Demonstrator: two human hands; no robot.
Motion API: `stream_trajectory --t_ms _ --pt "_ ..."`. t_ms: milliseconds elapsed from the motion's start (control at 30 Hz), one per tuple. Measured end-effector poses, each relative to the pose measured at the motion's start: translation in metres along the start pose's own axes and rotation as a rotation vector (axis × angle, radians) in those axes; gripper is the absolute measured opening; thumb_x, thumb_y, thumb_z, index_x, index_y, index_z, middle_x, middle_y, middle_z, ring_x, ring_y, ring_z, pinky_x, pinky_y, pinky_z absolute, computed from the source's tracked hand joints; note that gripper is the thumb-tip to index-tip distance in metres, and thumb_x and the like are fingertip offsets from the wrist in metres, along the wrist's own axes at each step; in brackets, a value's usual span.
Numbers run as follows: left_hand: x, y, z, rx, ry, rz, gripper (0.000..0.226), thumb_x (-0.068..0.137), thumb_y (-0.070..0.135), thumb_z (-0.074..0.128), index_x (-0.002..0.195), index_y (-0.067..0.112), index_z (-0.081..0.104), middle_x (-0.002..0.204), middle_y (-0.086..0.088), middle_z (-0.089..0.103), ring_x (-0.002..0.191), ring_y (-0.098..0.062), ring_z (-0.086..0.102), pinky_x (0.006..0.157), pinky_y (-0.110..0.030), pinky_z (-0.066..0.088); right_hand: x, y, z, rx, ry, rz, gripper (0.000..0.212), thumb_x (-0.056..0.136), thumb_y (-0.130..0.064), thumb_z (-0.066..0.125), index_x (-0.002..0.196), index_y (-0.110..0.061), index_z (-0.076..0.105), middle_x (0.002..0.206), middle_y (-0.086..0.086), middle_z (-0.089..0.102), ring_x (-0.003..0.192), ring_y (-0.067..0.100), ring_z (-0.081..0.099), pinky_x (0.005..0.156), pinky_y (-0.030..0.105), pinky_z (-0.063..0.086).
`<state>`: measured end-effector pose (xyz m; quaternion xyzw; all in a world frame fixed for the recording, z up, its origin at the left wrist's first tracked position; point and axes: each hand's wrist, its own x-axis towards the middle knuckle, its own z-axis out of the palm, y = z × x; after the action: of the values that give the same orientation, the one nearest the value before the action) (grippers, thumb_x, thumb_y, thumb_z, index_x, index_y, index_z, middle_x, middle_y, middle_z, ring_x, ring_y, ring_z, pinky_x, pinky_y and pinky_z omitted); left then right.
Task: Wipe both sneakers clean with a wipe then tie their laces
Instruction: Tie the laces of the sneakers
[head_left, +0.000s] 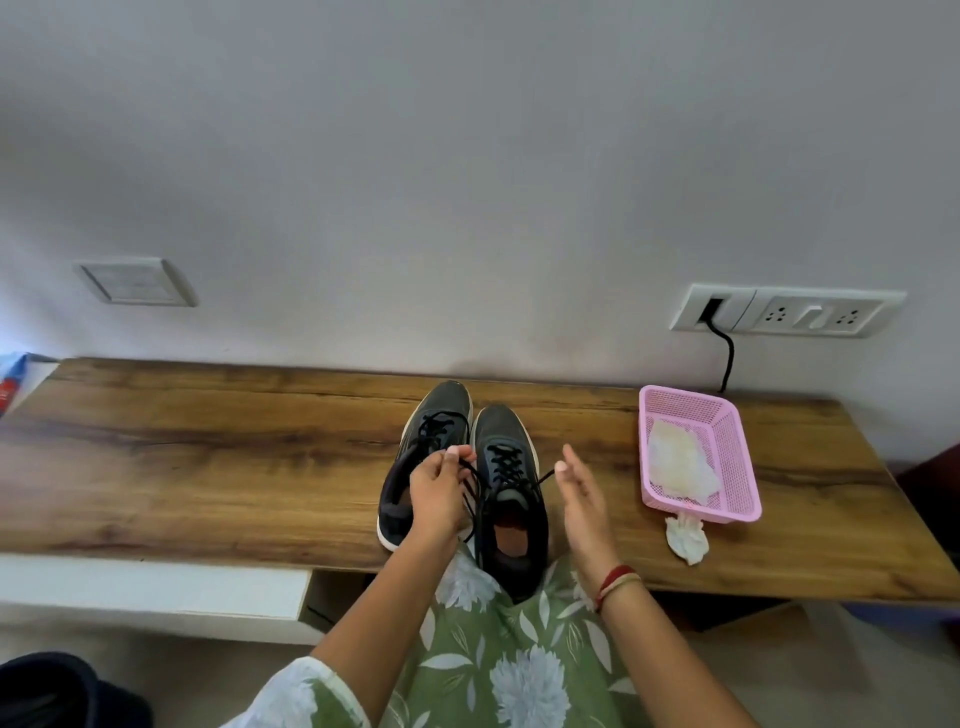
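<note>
On the table (208, 457), the right sneaker (498, 431) is lying toe away; its laces (506, 465) are being pulled sideways, one end pinched by the left hand (436, 493), the other touching the straight-fingered right hand (582, 499), grip unclear.

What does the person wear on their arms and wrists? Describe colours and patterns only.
The left arm is bare up to a loose green-and-white leaf-print sleeve near the elbow. The right wrist carries red and tan thread bands; no sleeve shows on that forearm.

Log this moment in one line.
phase: tying | left hand: pinches lace | right hand: at lace end, grip unclear | wipe: beside basket
</note>
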<state>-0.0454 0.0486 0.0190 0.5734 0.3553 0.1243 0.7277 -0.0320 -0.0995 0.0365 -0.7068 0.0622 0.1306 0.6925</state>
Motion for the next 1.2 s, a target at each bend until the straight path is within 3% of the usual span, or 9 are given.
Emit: stream_trajectory --t_ms 100,233,333,400,500,567,667,933,1200 --pt "-0.006 0.006 0.000 0.014 0.005 0.041 0.025 0.101 0.016 0.045 0.097 0.006 0.068 0.088 0.002 0.067 0.077 -0.004 0.059 0.067 -0.014 0.046 0.001 -0.016 -0.006 -0.051 0.050 -0.148 0.039 0.096 -0.019 0.047 0.135 -0.016 0.046 0.137 -0.004 0.046 0.119 0.002 0.041 0.097 0.017 0.035" --pt "-0.017 0.006 -0.004 -0.038 0.060 0.065 0.022 0.098 0.014 0.051 0.088 0.006 0.068 0.082 0.002 0.068 0.078 -0.007 0.062 0.062 -0.010 0.046 0.006 -0.036 -0.010 -0.078 0.161 -0.294 0.031 0.090 -0.008 0.057 0.120 -0.010 0.060 0.115 -0.005 0.060 0.099 -0.003 0.056 0.077 0.002 0.043" --pt "-0.026 0.002 -0.003 -0.020 0.036 0.058 0.020 0.096 0.015 0.055 0.083 0.008 0.069 0.086 -0.003 0.071 0.088 -0.016 0.066 0.078 -0.024 0.052 0.009 -0.043 -0.013 -0.093 0.177 -0.352 0.022 0.086 -0.003 0.062 0.104 -0.012 0.068 0.102 -0.001 0.068 0.089 -0.006 0.059 0.074 0.004 0.045" --pt "-0.034 -0.001 0.000 -0.056 -0.014 0.018 0.013 0.095 0.010 0.055 0.099 0.004 0.067 0.087 -0.007 0.071 0.086 -0.016 0.066 0.089 -0.033 0.052 0.007 -0.045 -0.014 -0.081 0.184 -0.368 0.021 0.085 -0.001 0.063 0.096 -0.017 0.069 0.095 -0.002 0.069 0.087 -0.004 0.061 0.074 0.005 0.046" --pt "-0.044 -0.006 0.008 -0.037 -0.112 0.005 0.040 0.095 0.009 0.056 0.134 0.017 0.046 0.084 -0.003 0.073 0.085 -0.009 0.067 0.084 -0.026 0.052 0.004 -0.048 -0.014 -0.069 0.205 -0.383 0.023 0.084 -0.001 0.063 0.091 -0.022 0.069 0.090 -0.007 0.069 0.086 -0.003 0.062 0.074 0.006 0.046" --pt "-0.051 -0.006 0.017 0.007 -0.146 0.022 0.027 0.094 0.009 0.056 0.117 0.024 0.053 0.085 0.001 0.074 0.081 -0.004 0.065 0.081 -0.021 0.052 0.002 -0.049 -0.014 -0.079 0.209 -0.396 0.023 0.084 -0.001 0.064 0.090 -0.023 0.069 0.088 -0.008 0.069 0.085 -0.004 0.062 0.074 0.006 0.046" --pt "-0.057 0.000 0.026 -0.031 -0.121 0.032 0.014 0.093 0.005 0.057 0.089 0.014 0.067 0.086 0.000 0.074 0.086 -0.010 0.068 0.093 -0.034 0.051 -0.001 -0.050 -0.014 -0.096 0.197 -0.407 0.023 0.083 0.001 0.063 0.089 -0.020 0.070 0.087 -0.006 0.069 0.081 -0.009 0.062 0.074 0.006 0.046" --pt "-0.045 0.025 0.005 -0.045 -0.039 0.146 0.012 0.092 0.011 0.061 0.085 0.016 0.069 0.086 -0.002 0.075 0.091 -0.017 0.069 0.091 -0.039 0.052 -0.007 -0.066 -0.018 -0.083 0.160 -0.447 0.021 0.083 0.004 0.062 0.088 -0.016 0.070 0.086 -0.002 0.069 0.077 -0.009 0.062 0.073 0.006 0.046" --pt "-0.049 0.076 -0.005 0.041 -0.182 0.379 0.012 0.089 0.012 0.064 0.082 0.017 0.072 0.083 -0.005 0.075 0.086 -0.022 0.071 0.089 -0.041 0.053 -0.012 -0.107 -0.001 -0.070 0.050 -0.532 0.018 0.079 0.003 0.067 0.083 -0.014 0.072 0.084 0.005 0.071 0.081 0.006 0.066 0.078 0.016 0.050"
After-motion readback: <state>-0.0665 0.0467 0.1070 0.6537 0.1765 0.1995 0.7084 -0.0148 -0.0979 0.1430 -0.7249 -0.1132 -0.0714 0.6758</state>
